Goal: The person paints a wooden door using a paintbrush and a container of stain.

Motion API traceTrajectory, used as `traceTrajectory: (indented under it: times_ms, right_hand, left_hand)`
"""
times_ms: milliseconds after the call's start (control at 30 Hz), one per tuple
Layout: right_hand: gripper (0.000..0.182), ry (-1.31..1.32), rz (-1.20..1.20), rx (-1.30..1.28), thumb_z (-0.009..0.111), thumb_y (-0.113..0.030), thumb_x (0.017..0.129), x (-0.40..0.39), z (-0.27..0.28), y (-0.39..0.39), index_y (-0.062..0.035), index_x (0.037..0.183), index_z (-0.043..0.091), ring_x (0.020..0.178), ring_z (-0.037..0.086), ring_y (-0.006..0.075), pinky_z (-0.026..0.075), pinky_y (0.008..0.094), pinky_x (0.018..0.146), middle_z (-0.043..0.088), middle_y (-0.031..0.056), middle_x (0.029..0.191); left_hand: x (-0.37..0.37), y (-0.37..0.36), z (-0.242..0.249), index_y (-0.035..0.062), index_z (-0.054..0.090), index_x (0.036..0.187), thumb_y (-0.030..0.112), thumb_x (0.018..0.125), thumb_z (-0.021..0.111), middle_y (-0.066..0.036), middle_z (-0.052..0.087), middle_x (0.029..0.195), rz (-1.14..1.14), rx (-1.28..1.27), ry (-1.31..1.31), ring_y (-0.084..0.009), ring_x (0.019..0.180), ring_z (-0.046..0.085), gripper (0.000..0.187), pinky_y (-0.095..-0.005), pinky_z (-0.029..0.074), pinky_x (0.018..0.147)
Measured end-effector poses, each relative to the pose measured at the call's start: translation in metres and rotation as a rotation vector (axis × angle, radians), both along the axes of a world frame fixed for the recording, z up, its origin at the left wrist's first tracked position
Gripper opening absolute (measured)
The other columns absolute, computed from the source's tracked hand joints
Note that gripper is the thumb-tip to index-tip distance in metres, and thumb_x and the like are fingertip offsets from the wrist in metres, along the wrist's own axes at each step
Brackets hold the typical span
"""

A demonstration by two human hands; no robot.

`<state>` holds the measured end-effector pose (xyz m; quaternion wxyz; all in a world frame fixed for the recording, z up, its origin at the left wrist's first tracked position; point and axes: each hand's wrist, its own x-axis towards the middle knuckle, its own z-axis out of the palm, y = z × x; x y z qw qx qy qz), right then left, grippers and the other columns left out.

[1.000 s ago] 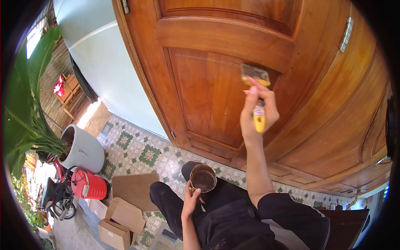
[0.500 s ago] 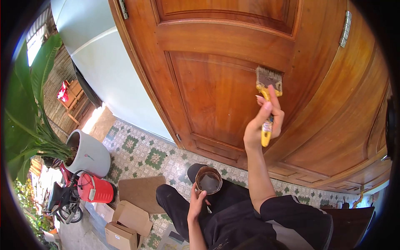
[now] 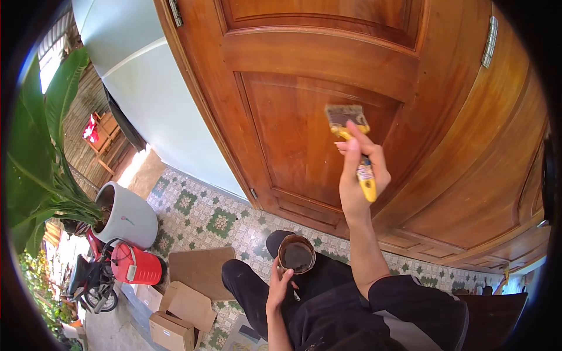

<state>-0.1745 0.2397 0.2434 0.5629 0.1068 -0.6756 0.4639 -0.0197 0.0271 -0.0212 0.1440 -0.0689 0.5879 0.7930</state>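
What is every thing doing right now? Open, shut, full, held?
Brush: held up in the right hand, bristles against the door.
Can: open, dark liquid inside, held by the left hand.
Door: glossy brown.
Cardboard box: flaps open.

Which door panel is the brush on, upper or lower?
The lower recessed panel: the brush in the right hand sits on it below the horizontal rail; the upper panel lies above that rail.

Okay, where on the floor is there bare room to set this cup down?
Bare patterned tile floor lies between the wooden door, the grey plant pot and the brown mat. Crowded lower left: red container, cardboard boxes.
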Motion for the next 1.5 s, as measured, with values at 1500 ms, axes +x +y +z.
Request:
traceTrajectory:
  times_ms: [1500]
  right_hand:
    - [0.01,0.118,0.154,-0.241,0.063,-0.003,0.097,-0.027,0.021,-0.036,0.0026,0.089,0.062,0.078,0.072,0.0145,0.056,0.0274,0.072,0.075,0.0153,0.1]
  left_hand:
    - [-0.001,-0.002,0.002,0.0049,0.017,0.158,0.022,0.099,0.063,-0.013,0.059,0.106,-0.021,-0.027,0.006,-0.0179,0.066,0.061,0.076,-0.031,0.055,0.061]
